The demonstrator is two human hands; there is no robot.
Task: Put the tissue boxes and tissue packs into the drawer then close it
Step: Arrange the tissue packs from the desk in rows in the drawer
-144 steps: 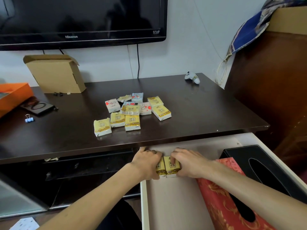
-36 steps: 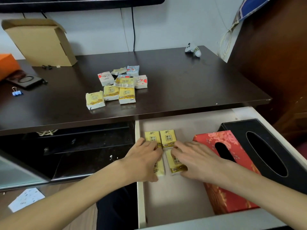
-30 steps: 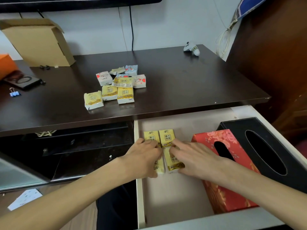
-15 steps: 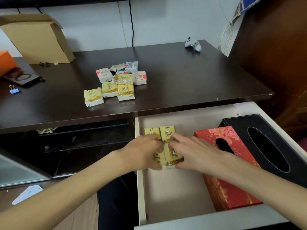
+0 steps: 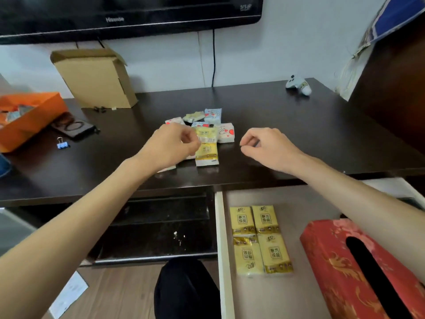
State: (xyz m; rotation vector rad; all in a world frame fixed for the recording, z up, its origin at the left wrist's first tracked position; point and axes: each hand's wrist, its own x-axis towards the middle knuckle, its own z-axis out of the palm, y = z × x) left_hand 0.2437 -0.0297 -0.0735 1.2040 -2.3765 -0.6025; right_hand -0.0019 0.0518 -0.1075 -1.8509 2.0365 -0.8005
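The white drawer (image 5: pixel 221 229) stands pulled out under the dark table (image 5: pixel 299 125). Inside it, several yellow tissue packs (image 5: pixel 259 238) lie in a tight block against the left wall, with a red floral tissue box (image 5: pixel 331 261) to their right. More tissue packs (image 5: pixel 207 154) lie in a loose pile on the table top, yellow ones in front and a white pack with red hearts (image 5: pixel 226 133) behind. My left hand (image 5: pixel 174 143) hovers over the pile's left side with half-curled fingers, covering some packs. My right hand (image 5: pixel 266 146) hangs just right of the pile, loosely curled and holding nothing.
A cardboard box (image 5: pixel 96 77) and an orange box (image 5: pixel 25 116) stand at the table's back left, near a black case (image 5: pixel 74 127) and a blue binder clip (image 5: pixel 62 145). A small white toy (image 5: pixel 299 86) lies back right. A brown cabinet (image 5: pixel 391 88) rises at right.
Both hands have let go of the yellow packs in the drawer and risen to the pile on the table. The packs in the drawer now lie in a neat block.
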